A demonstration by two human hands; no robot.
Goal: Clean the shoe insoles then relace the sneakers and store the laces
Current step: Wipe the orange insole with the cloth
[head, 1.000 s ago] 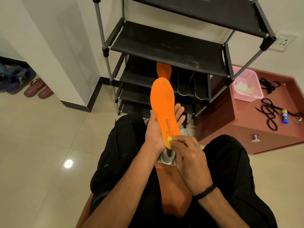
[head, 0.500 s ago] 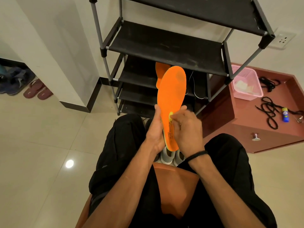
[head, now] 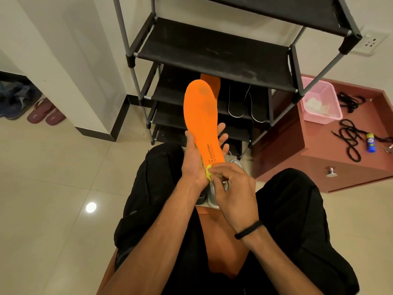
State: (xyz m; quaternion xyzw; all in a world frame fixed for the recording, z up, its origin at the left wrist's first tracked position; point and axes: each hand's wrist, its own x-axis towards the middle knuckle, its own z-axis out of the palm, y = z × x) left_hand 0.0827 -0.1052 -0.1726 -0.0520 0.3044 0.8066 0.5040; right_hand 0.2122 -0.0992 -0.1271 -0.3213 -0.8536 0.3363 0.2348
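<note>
A pink basket (head: pixel 319 103), black laces (head: pixel 349 141) and a blue tube (head: pixel 371 142) lie on the reddish cabinet (head: pixel 297 150).

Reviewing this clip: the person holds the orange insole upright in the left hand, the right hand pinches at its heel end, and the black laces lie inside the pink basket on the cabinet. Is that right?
Not quite. The head view shows the black laces lying loose on the cabinet top, beside the pink basket, not inside it. The rest holds: the left hand holds the orange insole upright and the right hand pinches at its heel end.
</note>
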